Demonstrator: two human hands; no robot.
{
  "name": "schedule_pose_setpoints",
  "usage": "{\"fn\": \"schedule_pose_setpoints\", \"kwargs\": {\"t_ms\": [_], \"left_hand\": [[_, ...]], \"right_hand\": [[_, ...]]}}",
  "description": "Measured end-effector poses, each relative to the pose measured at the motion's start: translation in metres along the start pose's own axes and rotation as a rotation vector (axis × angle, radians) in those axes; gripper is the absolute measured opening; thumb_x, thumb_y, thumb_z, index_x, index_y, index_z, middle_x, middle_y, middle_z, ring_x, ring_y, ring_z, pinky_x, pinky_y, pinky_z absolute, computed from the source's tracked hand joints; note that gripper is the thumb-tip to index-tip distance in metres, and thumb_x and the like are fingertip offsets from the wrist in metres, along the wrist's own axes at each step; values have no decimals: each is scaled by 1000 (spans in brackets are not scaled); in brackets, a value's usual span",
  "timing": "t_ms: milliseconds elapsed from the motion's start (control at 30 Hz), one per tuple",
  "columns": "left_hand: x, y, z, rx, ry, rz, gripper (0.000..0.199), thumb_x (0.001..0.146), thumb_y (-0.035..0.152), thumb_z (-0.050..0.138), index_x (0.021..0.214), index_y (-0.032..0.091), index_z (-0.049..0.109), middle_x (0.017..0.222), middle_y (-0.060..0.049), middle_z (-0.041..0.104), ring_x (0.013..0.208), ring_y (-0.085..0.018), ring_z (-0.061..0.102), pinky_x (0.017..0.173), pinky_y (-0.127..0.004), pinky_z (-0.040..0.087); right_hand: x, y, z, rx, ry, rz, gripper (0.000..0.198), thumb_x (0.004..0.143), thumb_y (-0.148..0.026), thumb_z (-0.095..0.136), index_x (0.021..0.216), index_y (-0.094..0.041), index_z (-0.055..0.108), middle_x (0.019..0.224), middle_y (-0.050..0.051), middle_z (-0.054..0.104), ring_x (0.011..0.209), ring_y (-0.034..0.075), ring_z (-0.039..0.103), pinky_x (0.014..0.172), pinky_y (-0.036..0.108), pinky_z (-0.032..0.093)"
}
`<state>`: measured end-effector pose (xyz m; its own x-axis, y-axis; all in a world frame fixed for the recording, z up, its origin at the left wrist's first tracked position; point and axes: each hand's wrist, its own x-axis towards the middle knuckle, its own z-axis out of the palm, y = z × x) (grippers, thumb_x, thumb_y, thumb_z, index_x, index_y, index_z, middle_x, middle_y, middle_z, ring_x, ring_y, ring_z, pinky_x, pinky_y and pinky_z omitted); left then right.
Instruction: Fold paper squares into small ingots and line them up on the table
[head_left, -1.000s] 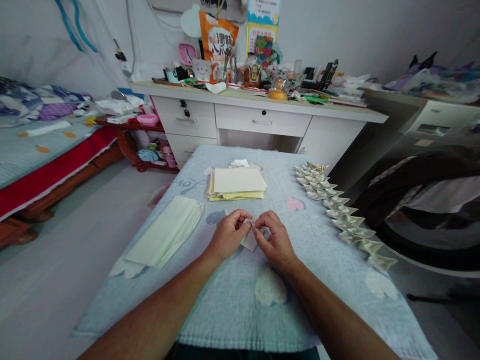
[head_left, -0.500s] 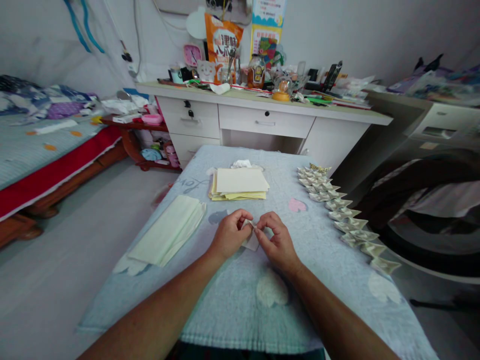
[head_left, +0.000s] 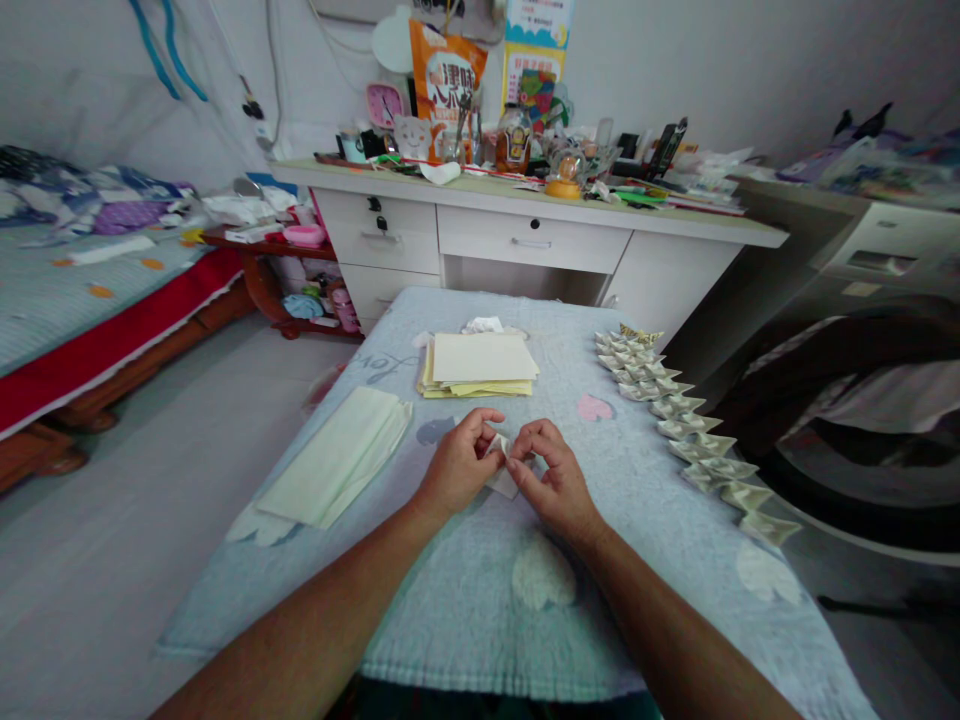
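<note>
A small piece of folded pale paper [head_left: 504, 482] is between my two hands, just above the cloth-covered table. My left hand [head_left: 463, 462] pinches its left side with thumb and fingers. On the other side, my right hand [head_left: 553, 480] grips the paper's edge between thumb and curled fingers. Part of the paper is hidden behind the fingers. Beyond my hands lies a stack of cream and yellow paper sheets [head_left: 484, 358]. Long pale green folded sheets [head_left: 334, 455] rest to the left. Along the right edge runs a row of several folded paper boats [head_left: 684, 425].
A blue patterned cloth [head_left: 450, 620] covers the table. Crumpled white tissue [head_left: 484, 325] sits behind the paper stack. Past the table stands a white desk [head_left: 532, 230] crowded with jars and a snack bag. A washing machine [head_left: 862, 265] is at the right, a bed [head_left: 112, 285] at the left.
Both hands stay almost in place. The fingers of my left hand have lifted and spread slightly, and a raised flap of the paper shows more between the hands.
</note>
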<state>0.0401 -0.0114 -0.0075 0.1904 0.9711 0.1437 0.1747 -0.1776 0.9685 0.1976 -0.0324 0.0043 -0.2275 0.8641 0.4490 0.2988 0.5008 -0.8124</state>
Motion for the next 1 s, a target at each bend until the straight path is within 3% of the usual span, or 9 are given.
{"fn": "schedule_pose_setpoints", "kwargs": {"t_ms": [167,267,367,767,1000], "left_hand": [[0,2,-3,-66,-37,-11,30,72,18,65,100,18,53,74,2,63,65,-11,57,59,-20,41],[0,3,-3,-89,-61,-26,26,72,20,67,94,17,54,73,2,63,66,-11,58,59,-20,42],[0,3,-3,-121,-78,-34,23,73,22,67,92,17,55,74,2,63,66,-11,58,60,-20,42],[-2,10,-7,-297,-87,-116,30,87,42,53,100,17,58,76,0,62,63,-10,54,57,-20,40],[-1,4,-8,-151,-182,-121,27,78,38,66,87,14,60,72,0,61,65,-12,55,58,-21,40]], "right_hand": [[0,8,-1,145,88,165,11,85,-30,57,88,-20,56,81,1,51,75,15,48,70,27,39],[1,14,-1,333,5,314,19,83,-37,60,91,-20,55,73,-2,51,66,13,47,59,24,37],[2,15,-1,417,-84,386,24,80,-41,65,80,-18,57,67,-2,51,60,11,46,56,23,35],[3,16,0,500,-83,421,32,73,-42,72,71,-18,51,61,-5,46,55,8,40,53,21,32],[3,13,-3,489,-59,417,34,73,-46,72,69,-18,51,60,-5,46,55,9,40,52,22,31]]}}
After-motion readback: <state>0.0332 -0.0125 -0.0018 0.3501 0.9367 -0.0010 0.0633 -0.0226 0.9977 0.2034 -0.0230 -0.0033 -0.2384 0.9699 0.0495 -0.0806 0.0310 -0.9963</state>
